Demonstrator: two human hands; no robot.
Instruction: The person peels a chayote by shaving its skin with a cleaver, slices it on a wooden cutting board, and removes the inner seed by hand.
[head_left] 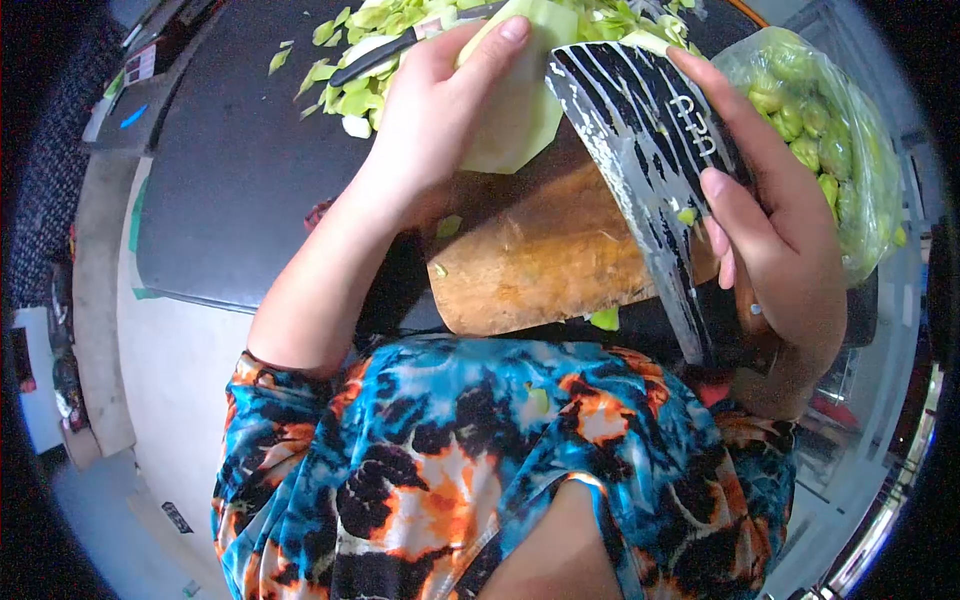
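My left hand [440,110] grips a large pale green peeled vegetable [520,120], its thumb along the upper edge and the other fingers mostly hidden. The vegetable is held above the wooden cutting board [540,260]. In my right hand [775,195] is a wide black cleaver [640,130] with pale streaks and a bit of green stuck on the blade. The thumb and fingers pinch the blade near its back edge; a brown handle shows below them. The blade stands tilted beside the vegetable, over the right part of the board. Whether the two touch is unclear.
Green peelings [355,100] lie heaped at the back of the dark table [220,170]. A black-handled tool [372,60] lies among them, its far end partly hidden. On the right stands a clear plastic bag [870,190] of green vegetables. Small green scraps lie on and near the board.
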